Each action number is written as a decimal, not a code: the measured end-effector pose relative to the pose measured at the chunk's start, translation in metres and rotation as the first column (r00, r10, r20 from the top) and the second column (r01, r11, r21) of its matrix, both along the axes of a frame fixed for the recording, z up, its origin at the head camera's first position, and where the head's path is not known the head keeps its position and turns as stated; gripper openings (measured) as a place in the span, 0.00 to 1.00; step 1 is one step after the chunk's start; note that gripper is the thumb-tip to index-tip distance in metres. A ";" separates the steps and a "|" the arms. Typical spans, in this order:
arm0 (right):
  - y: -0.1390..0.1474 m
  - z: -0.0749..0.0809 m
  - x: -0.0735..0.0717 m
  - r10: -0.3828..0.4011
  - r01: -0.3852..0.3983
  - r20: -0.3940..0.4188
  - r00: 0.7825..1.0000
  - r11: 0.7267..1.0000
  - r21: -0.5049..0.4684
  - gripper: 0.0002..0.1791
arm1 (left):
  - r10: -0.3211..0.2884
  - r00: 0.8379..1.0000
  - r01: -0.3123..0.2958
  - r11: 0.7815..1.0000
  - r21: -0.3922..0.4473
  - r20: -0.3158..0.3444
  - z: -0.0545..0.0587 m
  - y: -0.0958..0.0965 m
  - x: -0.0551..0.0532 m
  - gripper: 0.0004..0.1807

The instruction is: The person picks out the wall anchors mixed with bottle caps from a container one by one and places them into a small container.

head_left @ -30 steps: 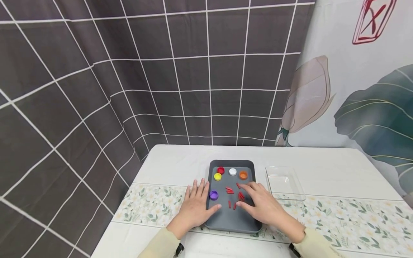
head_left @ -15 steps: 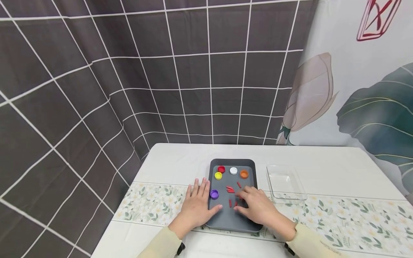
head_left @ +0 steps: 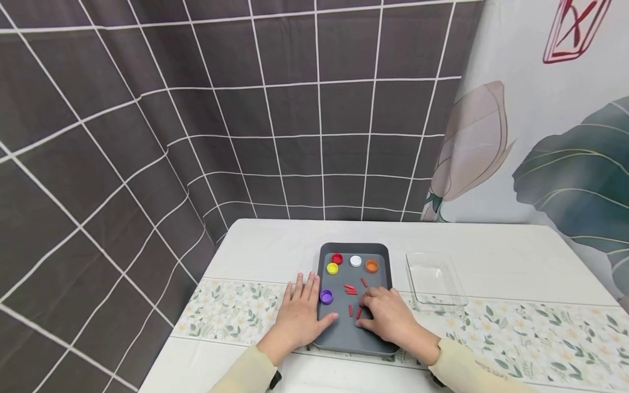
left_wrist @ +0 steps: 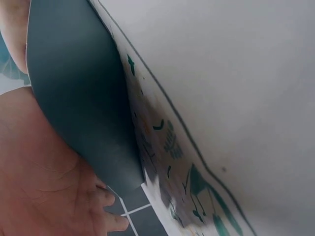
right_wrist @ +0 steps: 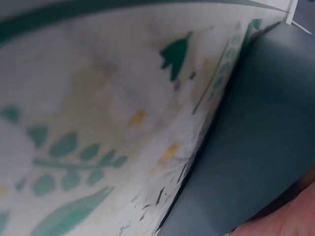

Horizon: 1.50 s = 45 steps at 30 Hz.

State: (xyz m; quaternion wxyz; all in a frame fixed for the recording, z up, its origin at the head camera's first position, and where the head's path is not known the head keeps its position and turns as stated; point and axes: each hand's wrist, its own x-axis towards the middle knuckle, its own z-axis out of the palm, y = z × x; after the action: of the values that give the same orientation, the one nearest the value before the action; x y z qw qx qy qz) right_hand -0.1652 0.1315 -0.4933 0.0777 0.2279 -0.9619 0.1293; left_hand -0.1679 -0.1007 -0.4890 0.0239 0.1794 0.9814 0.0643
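Note:
A dark grey tray (head_left: 344, 338) carries several short red sticks; one small group (head_left: 350, 289) lies near its middle and a single red stick (head_left: 363, 282) beyond it. My left hand (head_left: 297, 322) rests on the tray's left rim, its fingers straight and thumb over the inside. My right hand (head_left: 390, 316) is low over the tray's right half, fingers bent and thumb apart from them. Another red stick (head_left: 358, 313) shows between its thumb and fingers. Whether the right fingers grip any sticks is hidden. In the right wrist view, only the tray's outer wall (right_wrist: 256, 128) and some skin show.
Red (head_left: 336, 258), yellow (head_left: 332, 268), white (head_left: 355, 261) and orange (head_left: 371, 266) round caps sit at the tray's far end. A purple cap (head_left: 326, 296) is near my left hand. A clear glass dish (head_left: 436, 277) stands right of the tray.
My right hand has moved left and inward over the red sticks, covering the right-hand pile, and its fingers have bent more. My left hand stays on the rim.

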 end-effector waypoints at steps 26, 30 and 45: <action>-0.007 -0.002 0.000 -0.043 0.043 -0.061 0.997 0.999 -0.001 0.18 | 0.000 1.000 0.000 1.000 -0.006 -0.010 -0.003 0.000 0.000 0.50; -0.008 -0.001 0.000 -0.046 0.047 -0.060 0.997 0.999 0.005 0.18 | 0.000 1.000 0.000 1.000 -0.003 -0.009 -0.003 0.000 0.000 0.50; -0.006 0.004 -0.003 -0.021 0.021 -0.001 1.000 0.998 -0.064 0.12 | 0.005 1.000 -0.005 1.000 0.010 -0.006 -0.001 0.000 0.001 0.49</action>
State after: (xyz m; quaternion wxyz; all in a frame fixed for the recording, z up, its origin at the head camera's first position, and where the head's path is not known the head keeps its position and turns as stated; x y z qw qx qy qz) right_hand -0.1683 0.1259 -0.4897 0.0869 0.2153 -0.9596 0.1590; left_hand -0.1672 -0.1006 -0.4904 0.0200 0.1771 0.9816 0.0685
